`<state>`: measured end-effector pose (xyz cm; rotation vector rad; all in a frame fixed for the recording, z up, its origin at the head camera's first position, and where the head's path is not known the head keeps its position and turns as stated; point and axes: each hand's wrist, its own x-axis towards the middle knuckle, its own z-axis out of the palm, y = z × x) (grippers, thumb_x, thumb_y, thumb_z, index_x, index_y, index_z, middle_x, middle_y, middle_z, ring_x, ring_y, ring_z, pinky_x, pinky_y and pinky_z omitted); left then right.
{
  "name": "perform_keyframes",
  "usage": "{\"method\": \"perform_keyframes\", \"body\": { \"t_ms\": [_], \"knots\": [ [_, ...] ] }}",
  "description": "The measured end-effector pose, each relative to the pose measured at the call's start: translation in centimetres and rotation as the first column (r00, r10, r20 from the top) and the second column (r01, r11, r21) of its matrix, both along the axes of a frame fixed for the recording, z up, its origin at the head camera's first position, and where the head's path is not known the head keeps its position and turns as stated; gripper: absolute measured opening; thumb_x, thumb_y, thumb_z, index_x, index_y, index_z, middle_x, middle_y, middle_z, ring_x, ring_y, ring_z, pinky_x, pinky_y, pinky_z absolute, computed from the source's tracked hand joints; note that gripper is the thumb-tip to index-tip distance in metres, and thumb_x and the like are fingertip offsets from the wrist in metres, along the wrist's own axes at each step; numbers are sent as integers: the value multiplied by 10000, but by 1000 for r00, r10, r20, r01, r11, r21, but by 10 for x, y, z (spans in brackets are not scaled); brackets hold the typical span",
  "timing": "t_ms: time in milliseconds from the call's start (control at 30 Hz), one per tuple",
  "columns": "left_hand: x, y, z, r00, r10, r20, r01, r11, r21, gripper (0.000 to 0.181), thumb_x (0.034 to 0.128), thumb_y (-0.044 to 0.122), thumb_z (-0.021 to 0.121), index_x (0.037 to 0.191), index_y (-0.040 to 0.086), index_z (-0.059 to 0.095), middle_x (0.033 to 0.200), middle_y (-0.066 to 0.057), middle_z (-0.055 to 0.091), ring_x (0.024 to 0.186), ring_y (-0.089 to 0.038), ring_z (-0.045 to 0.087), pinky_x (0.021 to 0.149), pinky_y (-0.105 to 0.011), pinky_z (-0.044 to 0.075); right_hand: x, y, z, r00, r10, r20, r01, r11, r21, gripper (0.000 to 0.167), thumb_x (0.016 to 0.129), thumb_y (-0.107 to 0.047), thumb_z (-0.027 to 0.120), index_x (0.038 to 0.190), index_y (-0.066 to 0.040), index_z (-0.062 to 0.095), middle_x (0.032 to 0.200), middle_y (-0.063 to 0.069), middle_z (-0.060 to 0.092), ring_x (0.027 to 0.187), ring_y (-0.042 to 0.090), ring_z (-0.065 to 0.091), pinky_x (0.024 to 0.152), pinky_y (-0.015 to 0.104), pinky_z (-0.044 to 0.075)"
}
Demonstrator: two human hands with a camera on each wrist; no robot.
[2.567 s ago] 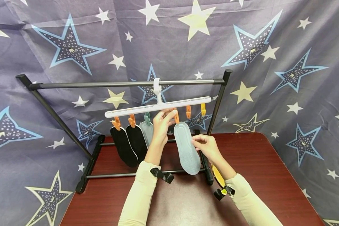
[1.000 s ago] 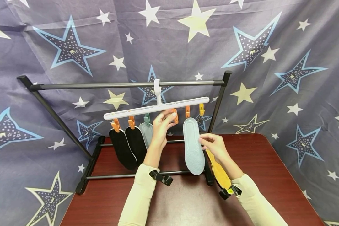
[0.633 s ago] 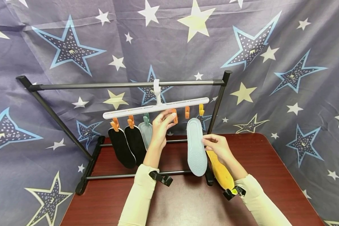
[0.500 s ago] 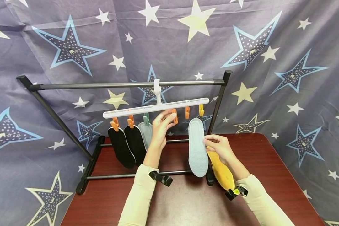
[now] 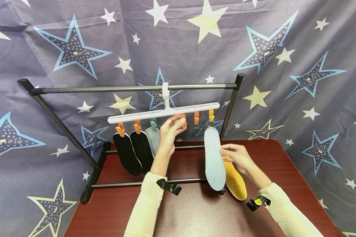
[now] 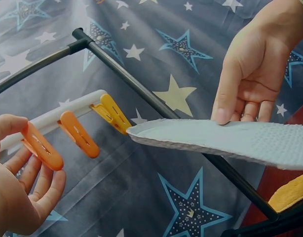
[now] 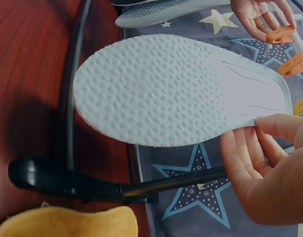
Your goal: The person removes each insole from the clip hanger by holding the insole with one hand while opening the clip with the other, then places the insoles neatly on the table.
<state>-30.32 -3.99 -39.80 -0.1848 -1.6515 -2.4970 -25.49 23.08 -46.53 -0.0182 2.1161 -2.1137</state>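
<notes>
My left hand point(image 5: 168, 133) pinches an orange clip point(image 5: 183, 121) that hangs from the white hanger point(image 5: 166, 112); nothing is in the clip. Between thumb and fingers, my right hand point(image 5: 237, 156) holds a light blue insole point(image 5: 215, 161) by its edge, apart from the hanger. In the left wrist view the insole point(image 6: 215, 140) lies to the right of the clips. Its dimpled surface faces the right wrist camera. Two black insoles point(image 5: 127, 153) and another light blue insole point(image 5: 153, 138) hang clipped at the left, the latter partly hidden by my left hand.
The hanger hooks over the top bar of a black rack point(image 5: 106, 89). Another orange clip point(image 5: 197, 118) and a yellow clip point(image 5: 211, 115) hang at its right. A yellow insole point(image 5: 235, 181) lies behind my right hand on the red-brown table point(image 5: 284, 184). Star-patterned cloth point(image 5: 195, 59) stands behind.
The light blue insole has come away from the orange clip and moved right and slightly down with my right hand. My left hand stays on the clip. More of the yellow insole shows.
</notes>
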Motion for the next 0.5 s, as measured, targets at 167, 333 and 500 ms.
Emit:
{"method": "perform_keyframes", "body": {
  "t_ms": [167,333,500],
  "knots": [
    [-1,-1,-1,1000,-2,-3,2,1000,-1,285,924,92,716,1188,-6,673,920,39,689,834,-75,692,781,-241,596,2,13,-2,1000,19,22,-20,999,45,357,968,-113,692,1236,117,634,905,-87,736,832,82,704,760,291,632],
    [0,-1,-1,1000,-4,-4,4,1000,-10,313,917,105,721,1204,-8,671,929,38,681,840,-74,680,795,-246,593,5,26,-6,999,26,45,-29,998,61,415,986,-119,668,1291,148,582,916,-85,722,852,86,695,768,290,633],
    [-1,-1,-2,1000,-7,-6,7,1000,-1,319,924,84,715,1223,-18,665,946,29,674,853,-87,678,806,-253,594,10,35,-6,998,23,56,-27,996,82,421,982,-122,674,1294,144,582,913,-90,718,839,63,693,767,284,629]
  ]
}}
